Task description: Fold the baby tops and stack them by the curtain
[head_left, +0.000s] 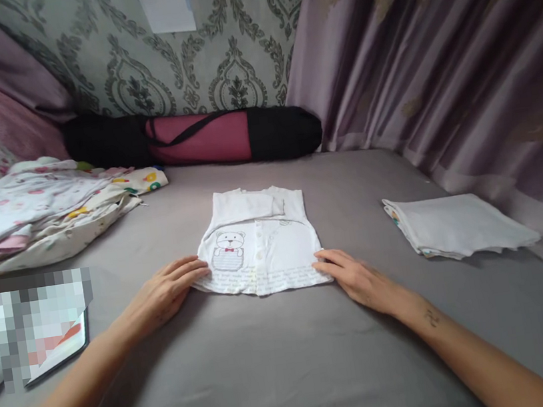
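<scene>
A small white baby shirt [282, 242] lies front side up on the grey bed sheet, with a bear print, a small red bow and a button row down its middle. Its sleeves are folded inward across the upper part. At the shirt's lower left edge rests my left hand [174, 286], fingers stretched out and fingertips on the fabric. My right hand [355, 277] touches the lower right edge in much the same way, fingers extended. The hem between the hands lies fairly flat, with lines of printed text along it.
Folded white cloth [461, 224] lies to the right. Patterned baby clothes [39, 202] are heaped at the left, above a tablet-like device [64, 347] that is partly blurred out. A black and maroon bag [202, 138] lies along the wall, beside purple curtains [410, 42].
</scene>
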Tool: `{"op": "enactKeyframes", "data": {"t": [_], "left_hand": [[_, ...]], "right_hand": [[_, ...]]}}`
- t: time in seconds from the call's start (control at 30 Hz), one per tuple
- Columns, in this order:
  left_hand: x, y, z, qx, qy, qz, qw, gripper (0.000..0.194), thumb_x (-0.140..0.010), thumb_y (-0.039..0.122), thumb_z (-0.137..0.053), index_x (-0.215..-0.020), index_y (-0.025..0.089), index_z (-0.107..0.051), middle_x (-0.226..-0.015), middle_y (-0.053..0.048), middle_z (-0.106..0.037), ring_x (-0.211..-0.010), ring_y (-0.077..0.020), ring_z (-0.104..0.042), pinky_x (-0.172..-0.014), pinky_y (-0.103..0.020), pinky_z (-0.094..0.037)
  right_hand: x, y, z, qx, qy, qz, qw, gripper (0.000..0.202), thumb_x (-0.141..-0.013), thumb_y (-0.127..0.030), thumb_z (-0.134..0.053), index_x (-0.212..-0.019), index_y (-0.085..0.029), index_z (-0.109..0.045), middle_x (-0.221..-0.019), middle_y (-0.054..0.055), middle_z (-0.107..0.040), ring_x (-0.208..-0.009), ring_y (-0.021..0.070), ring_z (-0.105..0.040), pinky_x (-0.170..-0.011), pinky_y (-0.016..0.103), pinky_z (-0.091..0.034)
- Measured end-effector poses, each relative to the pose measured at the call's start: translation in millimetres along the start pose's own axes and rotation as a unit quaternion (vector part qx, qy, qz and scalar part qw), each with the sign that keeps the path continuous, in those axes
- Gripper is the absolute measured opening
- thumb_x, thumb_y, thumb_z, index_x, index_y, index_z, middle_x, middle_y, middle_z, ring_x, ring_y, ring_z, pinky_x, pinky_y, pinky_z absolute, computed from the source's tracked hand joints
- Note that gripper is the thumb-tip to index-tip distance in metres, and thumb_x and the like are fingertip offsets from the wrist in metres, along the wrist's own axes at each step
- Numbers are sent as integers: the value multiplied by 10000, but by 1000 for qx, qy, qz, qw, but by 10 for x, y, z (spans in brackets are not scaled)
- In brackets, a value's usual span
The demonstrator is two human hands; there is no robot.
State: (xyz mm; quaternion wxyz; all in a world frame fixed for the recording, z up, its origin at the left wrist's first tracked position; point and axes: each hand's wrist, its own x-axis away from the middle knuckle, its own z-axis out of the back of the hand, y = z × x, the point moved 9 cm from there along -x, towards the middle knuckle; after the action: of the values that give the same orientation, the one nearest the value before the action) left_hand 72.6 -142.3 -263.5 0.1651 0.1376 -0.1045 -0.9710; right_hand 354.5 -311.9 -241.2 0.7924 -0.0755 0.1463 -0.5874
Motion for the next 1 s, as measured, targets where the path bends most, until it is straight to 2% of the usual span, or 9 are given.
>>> {"op": "enactKeyframes", "data": {"t": [0.13,0.23,0.33,0.43,0.57,0.7,0.8,0.9,1.0], "left_hand": [[-104,-45,52,54,6,11,998,420,-964,203,-347,-1324,225,-561,-1310,-91,-610,-1241,-222,-527,-1054,-369,-450],[-188,-50,50,93,-10,3,996,373,-960,225,-376,-1229,253,-632,-1303,-76,-619,-1264,-229,-512,-1054,-388,-454],[-224,-100,44,123,-11,16,992,351,-952,251,-420,-1235,250,-627,-1285,-92,-630,-1251,-235,-530,-1045,-396,-463],[-214,-182,25,138,-2,48,989,328,-936,276,-472,-1224,226,-620,-1276,-107,-633,-1223,-238,-558,-1042,-383,-466],[-187,-246,-12,157,-4,68,985,249,-941,321,-490,-1086,209,-659,-1263,-108,-644,-1228,-242,-560,-1030,-360,-475],[-181,-234,-14,159,-6,65,985,310,-973,349,-441,-1152,232,-665,-1272,-91,-649,-1236,-229,-561,-1036,-359,-474],[-207,-178,-17,138,-9,47,989,372,-958,394,-474,-1269,250,-620,-1340,-93,-607,-1312,-258,-491,-1077,-432,-431],[-267,-117,-37,134,-25,26,990,363,-948,427,-478,-1228,276,-653,-1368,-83,-586,-1356,-288,-437,-1114,-522,-356],[-353,-127,15,177,-18,43,983,372,-964,431,-433,-1175,253,-683,-1306,-98,-632,-1289,-272,-517,-1115,-494,-361]], "right_hand": [[-61,11,22,-19,21,28,999,466,-907,-34,-399,-1283,-239,-580,-1355,109,-557,-1297,213,-484,-1062,426,-457],[-80,-4,-2,-41,3,43,998,496,-866,-3,-412,-1266,-228,-602,-1381,103,-552,-1314,210,-478,-1100,438,-419],[-75,22,5,-73,-7,32,997,524,-846,10,-411,-1266,-232,-610,-1380,87,-565,-1313,195,-488,-1111,420,-410],[-67,87,10,-118,-12,7,993,424,-903,-79,-474,-1274,-241,-598,-1390,77,-560,-1317,186,-487,-1107,385,-418],[-47,174,-18,-165,-15,-28,986,281,-930,-200,-547,-1199,-236,-617,-1386,72,-564,-1319,188,-486,-1103,372,-422],[-20,182,-28,-165,6,-20,986,332,-960,-139,-436,-1241,-234,-584,-1395,78,-555,-1320,160,-482,-1103,367,-419],[-27,172,-40,-131,18,-3,991,414,-924,-78,-443,-1288,-241,-556,-1404,93,-545,-1327,171,-473,-1150,458,-336],[-83,173,-38,-114,33,15,993,406,-884,-43,-463,-1204,-251,-604,-1338,88,-602,-1293,189,-511,-1152,541,-282],[-186,227,18,-142,68,10,987,385,-889,-44,-439,-1167,-253,-604,-1213,62,-678,-1180,171,-602,-1126,509,-344]]}}
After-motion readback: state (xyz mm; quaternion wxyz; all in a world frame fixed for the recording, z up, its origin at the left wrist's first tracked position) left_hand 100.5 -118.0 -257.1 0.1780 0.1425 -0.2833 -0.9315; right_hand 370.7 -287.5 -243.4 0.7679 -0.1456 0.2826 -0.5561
